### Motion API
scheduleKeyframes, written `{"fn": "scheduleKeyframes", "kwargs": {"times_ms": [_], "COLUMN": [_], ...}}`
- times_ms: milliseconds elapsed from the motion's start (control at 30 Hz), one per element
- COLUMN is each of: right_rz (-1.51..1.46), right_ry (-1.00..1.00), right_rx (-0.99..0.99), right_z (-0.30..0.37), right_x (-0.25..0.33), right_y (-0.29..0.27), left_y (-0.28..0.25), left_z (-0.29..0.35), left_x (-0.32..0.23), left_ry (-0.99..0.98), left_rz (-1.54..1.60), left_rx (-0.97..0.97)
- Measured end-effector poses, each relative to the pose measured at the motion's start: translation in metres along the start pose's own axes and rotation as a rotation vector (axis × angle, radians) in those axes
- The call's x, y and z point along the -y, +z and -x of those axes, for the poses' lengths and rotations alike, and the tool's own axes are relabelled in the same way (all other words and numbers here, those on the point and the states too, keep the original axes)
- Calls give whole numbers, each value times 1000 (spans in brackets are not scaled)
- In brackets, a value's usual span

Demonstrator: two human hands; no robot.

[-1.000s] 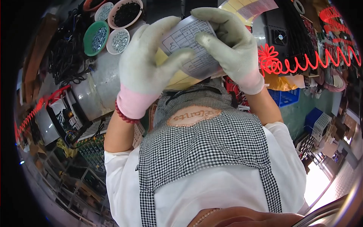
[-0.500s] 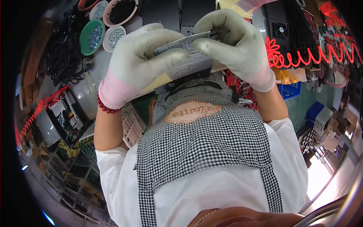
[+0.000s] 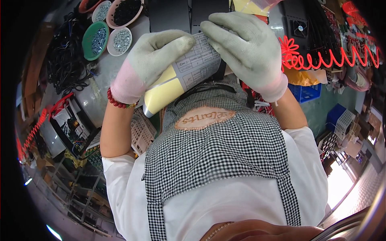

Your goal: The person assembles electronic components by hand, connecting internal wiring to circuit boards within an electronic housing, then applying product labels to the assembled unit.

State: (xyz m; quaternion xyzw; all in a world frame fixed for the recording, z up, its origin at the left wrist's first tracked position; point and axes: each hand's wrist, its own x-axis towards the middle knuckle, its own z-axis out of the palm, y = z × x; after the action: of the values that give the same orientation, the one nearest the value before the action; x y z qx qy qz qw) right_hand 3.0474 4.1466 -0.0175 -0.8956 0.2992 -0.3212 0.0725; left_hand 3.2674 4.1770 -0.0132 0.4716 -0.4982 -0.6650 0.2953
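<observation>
A label sheet [image 3: 199, 62] with silver-grey printed labels and bare yellow backing curves between my gloved hands, above my checked apron. My left hand [image 3: 161, 54] is closed on its left side, thumb and fingers near the upper edge. On the right, my right hand [image 3: 249, 54] has its fingers bent together over the sheet's upper right edge. The thumb of this hand is hidden, and so is whatever lies under its fingertips. Both gloves are pale grey-white with pink cuffs. Beyond the hands lie dark flat panels [image 3: 169, 16].
At the far left stand a green bowl [image 3: 95, 41] and a white bowl [image 3: 120, 41] of metal fasteners, beside a pink bowl [image 3: 125, 13] of black ones. Black cables [image 3: 66, 64] lie farther left. A red coiled hose [image 3: 325, 62] stretches across the right, above a blue basket [image 3: 307, 93].
The sheet has tilted so more of its printed face and yellow backing shows. My left hand has shifted slightly right and lower; my right hand's fingers have straightened over the sheet's edge.
</observation>
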Motion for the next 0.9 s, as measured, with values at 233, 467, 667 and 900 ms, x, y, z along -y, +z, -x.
{"fn": "scheduleKeyframes", "kwargs": {"times_ms": [233,467,667,900], "right_rz": [217,131,-292,-387], "right_ry": [-58,5,312,389], "right_rx": [-2,18,-22,-16], "right_z": [6,16,16,30], "right_x": [4,-1,-1,-23], "right_y": [6,19,25,30], "left_y": [0,-2,-6,-37], "left_z": [-3,-10,-13,-15], "left_x": [4,12,21,51], "left_ry": [-61,-132,-164,-297], "left_rz": [46,105,153,70], "left_rx": [7,2,65,85]}}
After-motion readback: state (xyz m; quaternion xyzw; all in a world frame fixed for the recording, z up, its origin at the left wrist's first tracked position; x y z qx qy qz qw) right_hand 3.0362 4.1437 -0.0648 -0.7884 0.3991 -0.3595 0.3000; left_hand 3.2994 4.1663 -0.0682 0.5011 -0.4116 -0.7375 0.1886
